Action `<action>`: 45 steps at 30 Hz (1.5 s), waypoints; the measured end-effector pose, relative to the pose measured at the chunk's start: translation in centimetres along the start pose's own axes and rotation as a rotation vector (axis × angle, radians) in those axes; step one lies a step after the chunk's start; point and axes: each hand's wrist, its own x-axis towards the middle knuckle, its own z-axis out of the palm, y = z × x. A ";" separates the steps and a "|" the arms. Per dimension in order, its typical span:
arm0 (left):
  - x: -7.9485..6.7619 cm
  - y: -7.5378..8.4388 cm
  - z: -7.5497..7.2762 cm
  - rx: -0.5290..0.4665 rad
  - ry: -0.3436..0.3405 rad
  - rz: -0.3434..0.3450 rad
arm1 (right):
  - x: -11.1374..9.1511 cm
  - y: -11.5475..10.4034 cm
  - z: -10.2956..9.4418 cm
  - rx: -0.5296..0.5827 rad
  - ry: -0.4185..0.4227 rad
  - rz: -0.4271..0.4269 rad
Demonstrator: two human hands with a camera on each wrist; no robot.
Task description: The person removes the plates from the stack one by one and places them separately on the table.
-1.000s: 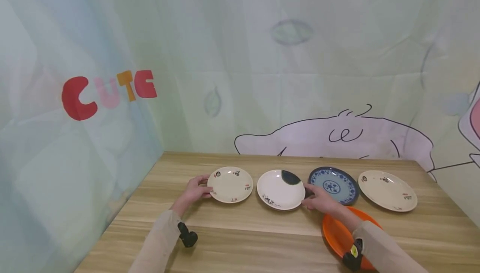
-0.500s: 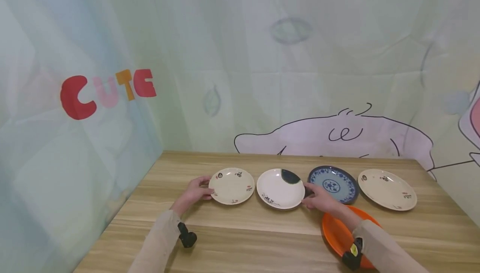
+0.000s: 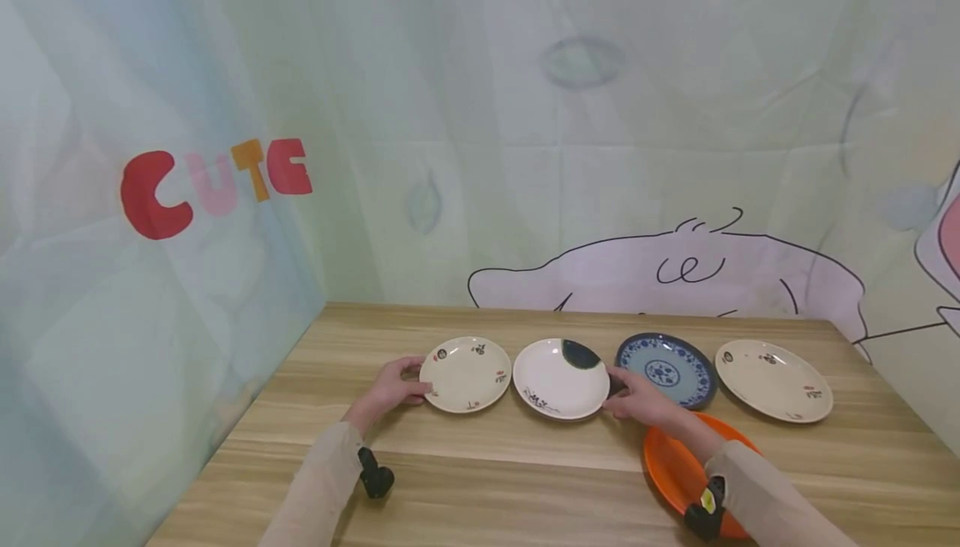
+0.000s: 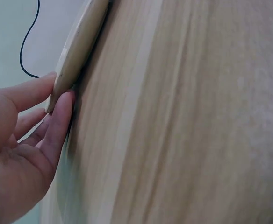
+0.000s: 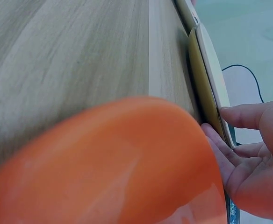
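My left hand (image 3: 392,385) pinches the left rim of a round cream plate (image 3: 465,374) with small painted motifs. In the left wrist view the thumb lies over that plate's rim and the fingers reach under it. Just right of it is a white plate (image 3: 558,382) with a dark green patch, its right rim pinched by my right hand (image 3: 637,398). Seen edge-on in the right wrist view, the white plate rests on a yellowish plate (image 5: 201,79), and my thumb and fingers span both edges. A narrow gap separates the cream and white plates in the head view.
A blue patterned plate (image 3: 664,371) lies right of my right hand, partly behind it. Farther right sits an oval cream plate (image 3: 772,380). An orange plate (image 3: 675,468) lies under my right forearm. A printed cloth (image 3: 450,113) hangs behind the wooden table (image 3: 480,497).
My left hand has slid the round cream plate slightly to the right and toward me, nearer the white plate. My right hand and the white plate have stayed in place.
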 end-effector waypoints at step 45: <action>0.9 6.3 5.3 0.162 -0.138 0.215 | -0.2 -0.2 0.1 -0.005 0.022 -0.014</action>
